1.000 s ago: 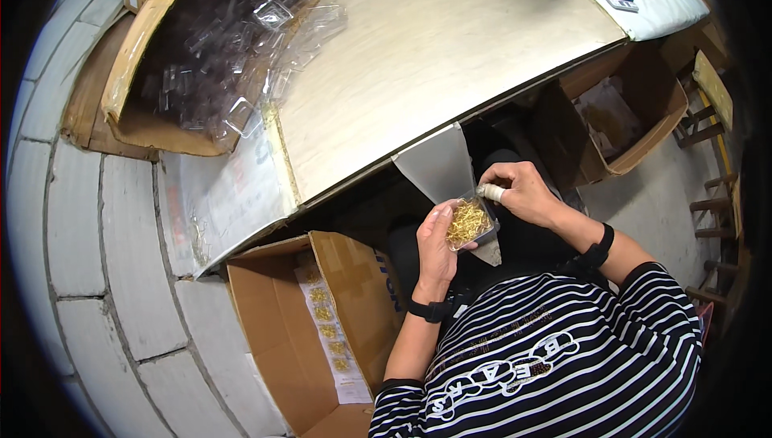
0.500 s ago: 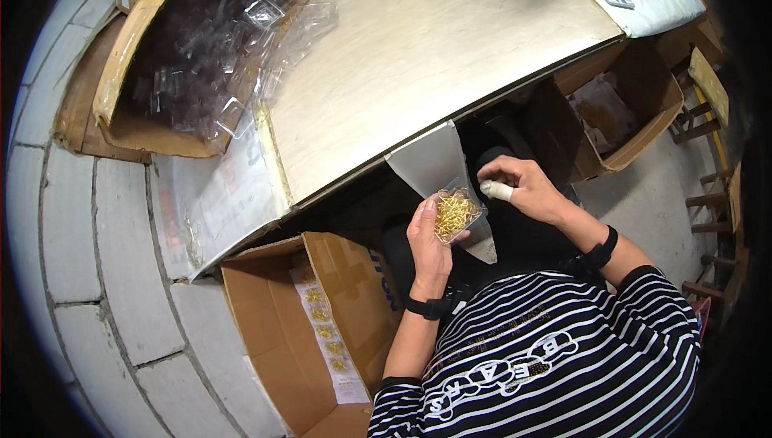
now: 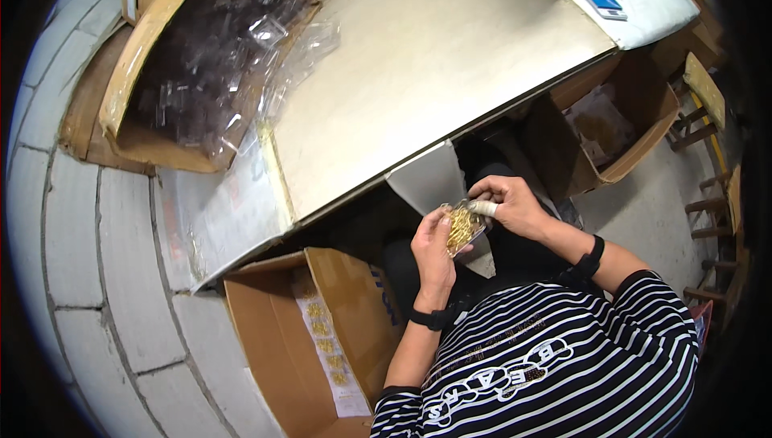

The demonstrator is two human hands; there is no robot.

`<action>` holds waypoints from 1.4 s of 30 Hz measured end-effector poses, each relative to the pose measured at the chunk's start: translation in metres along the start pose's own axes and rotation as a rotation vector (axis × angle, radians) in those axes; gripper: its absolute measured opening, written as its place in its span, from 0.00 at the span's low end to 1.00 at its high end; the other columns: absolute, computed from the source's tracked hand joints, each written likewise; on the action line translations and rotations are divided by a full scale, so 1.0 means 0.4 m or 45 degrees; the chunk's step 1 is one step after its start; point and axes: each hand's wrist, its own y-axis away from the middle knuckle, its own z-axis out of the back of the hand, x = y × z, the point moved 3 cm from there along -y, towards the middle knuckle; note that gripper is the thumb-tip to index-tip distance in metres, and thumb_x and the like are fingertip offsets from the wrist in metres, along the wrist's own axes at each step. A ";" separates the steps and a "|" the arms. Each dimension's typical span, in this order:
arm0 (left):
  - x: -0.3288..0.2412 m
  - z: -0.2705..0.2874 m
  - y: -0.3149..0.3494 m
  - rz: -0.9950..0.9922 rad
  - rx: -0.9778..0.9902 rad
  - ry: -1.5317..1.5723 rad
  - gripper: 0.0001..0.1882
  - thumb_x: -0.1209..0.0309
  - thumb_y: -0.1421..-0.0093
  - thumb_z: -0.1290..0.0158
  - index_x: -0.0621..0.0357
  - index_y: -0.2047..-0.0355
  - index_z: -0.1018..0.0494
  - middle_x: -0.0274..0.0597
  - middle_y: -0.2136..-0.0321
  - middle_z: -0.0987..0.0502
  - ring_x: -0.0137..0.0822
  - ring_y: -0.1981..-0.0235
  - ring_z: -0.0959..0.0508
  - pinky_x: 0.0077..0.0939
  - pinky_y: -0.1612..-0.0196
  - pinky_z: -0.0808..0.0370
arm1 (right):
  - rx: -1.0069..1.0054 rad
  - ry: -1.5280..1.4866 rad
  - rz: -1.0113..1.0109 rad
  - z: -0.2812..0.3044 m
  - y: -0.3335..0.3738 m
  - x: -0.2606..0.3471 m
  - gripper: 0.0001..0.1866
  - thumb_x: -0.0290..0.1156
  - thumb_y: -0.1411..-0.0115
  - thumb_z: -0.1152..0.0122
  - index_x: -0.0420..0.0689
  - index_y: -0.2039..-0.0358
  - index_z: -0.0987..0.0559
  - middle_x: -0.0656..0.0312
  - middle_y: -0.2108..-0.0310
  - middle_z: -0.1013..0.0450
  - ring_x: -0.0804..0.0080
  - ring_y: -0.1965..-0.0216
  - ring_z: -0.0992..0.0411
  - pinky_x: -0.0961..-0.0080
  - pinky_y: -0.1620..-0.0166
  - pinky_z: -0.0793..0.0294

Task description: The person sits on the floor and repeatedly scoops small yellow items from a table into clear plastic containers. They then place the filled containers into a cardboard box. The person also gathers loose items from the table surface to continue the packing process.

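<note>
A small clear packet of gold-coloured pieces (image 3: 461,227) is held at the centre of the frame, just below the bench (image 3: 418,68) edge; the left hand (image 3: 434,249) is closed around its lower side, and the right hand (image 3: 507,205) is pinched narrowly on its upper right edge; which way its long axis runs cannot be told.

Gold pieces in the clear packet (image 3: 460,227) too small to identify. Left hand (image 3: 434,251) covers the packet's seven-o'clock edge. Box contents (image 3: 599,126) at two o'clock blurred.
</note>
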 end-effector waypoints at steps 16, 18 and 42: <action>-0.025 -0.040 -0.007 -0.029 0.037 0.031 0.12 0.73 0.37 0.53 0.66 0.55 0.31 0.45 0.65 0.24 0.31 0.71 0.20 0.24 0.77 0.18 | -0.176 0.897 0.773 -0.015 0.026 0.110 0.08 0.30 0.53 0.36 0.43 0.72 0.23 0.60 0.76 0.30 0.61 0.73 0.28 0.69 0.72 0.28; -0.019 -0.039 -0.005 -0.041 0.119 0.109 0.13 0.71 0.36 0.53 0.66 0.54 0.32 0.46 0.63 0.24 0.31 0.70 0.20 0.24 0.75 0.17 | -0.054 1.017 0.715 -0.027 0.037 0.111 0.07 0.29 0.53 0.36 0.43 0.72 0.23 0.60 0.75 0.29 0.62 0.73 0.28 0.69 0.71 0.28; -0.035 -0.084 -0.004 -0.525 0.179 -0.761 0.12 0.72 0.40 0.52 0.67 0.59 0.27 0.39 0.64 0.23 0.33 0.64 0.24 0.26 0.59 0.27 | 0.229 0.946 1.135 -0.009 0.056 0.084 0.17 0.30 0.49 0.44 0.40 0.57 0.28 0.52 0.56 0.30 0.53 0.51 0.32 0.63 0.48 0.31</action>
